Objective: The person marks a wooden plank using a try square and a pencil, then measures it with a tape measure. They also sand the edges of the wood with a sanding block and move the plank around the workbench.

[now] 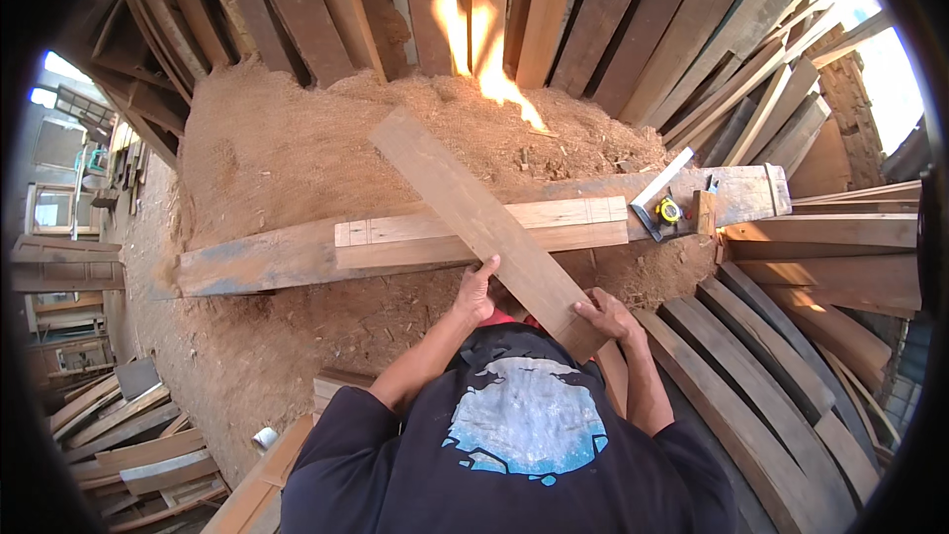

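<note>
A flat wooden board [489, 226] slants across in front of me, its far end up to the left and its near end by my shirt. My left hand [477, 292] grips its left edge with the thumb on top. Nearer its lower end, my right hand [610, 316] holds the right edge, thumb over the face. Beneath the raised board, a pale wooden piece [400, 228] with pencil lines across both ends lies on a long thick plank [252, 263]. To its right on that plank are a try square [662, 191] and a yellow tape measure [668, 211].
A wooden block [704, 212] sits beside the tape measure. Sawdust [296, 141] is heaped behind the plank, with a bright sunlight patch on it. Upright boards [415, 7] line the back. Stacked timbers [749, 393] fill the right, and loose offcuts [126, 415] lie at lower left.
</note>
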Demonstrator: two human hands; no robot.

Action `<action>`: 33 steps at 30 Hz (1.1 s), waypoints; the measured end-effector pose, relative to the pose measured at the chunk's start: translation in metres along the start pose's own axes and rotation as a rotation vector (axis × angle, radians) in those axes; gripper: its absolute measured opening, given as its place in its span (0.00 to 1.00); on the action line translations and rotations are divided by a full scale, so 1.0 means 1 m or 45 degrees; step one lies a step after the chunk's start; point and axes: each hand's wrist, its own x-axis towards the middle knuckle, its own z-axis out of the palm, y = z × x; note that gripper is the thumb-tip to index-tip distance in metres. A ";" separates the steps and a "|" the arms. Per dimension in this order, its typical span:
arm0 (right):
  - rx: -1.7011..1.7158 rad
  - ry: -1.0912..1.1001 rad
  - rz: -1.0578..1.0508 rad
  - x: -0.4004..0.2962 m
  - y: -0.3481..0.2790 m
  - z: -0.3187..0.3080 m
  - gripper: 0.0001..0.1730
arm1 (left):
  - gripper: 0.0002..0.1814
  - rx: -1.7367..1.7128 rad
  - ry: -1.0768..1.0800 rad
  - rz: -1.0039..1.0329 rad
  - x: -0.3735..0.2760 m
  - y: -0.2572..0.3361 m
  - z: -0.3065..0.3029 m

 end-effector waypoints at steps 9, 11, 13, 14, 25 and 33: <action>0.233 0.104 0.004 -0.007 0.001 0.078 0.47 | 0.35 0.174 -0.043 0.184 -0.022 -0.087 -0.018; 0.323 0.179 0.005 -0.012 0.006 0.108 0.44 | 0.34 0.224 -0.050 0.242 -0.019 -0.091 -0.019; 0.342 0.197 0.035 -0.021 -0.010 0.118 0.43 | 0.34 0.282 -0.028 0.255 -0.030 -0.078 -0.020; 0.370 0.234 0.014 -0.021 -0.012 0.125 0.43 | 0.33 0.317 -0.015 0.335 -0.036 -0.074 -0.017; 0.848 0.367 -0.248 -0.001 -0.024 0.214 0.35 | 0.42 1.347 0.141 0.555 -0.055 -0.013 -0.029; 0.474 0.084 -0.327 0.072 -0.047 0.193 0.27 | 0.46 2.374 0.176 0.520 -0.078 0.072 0.027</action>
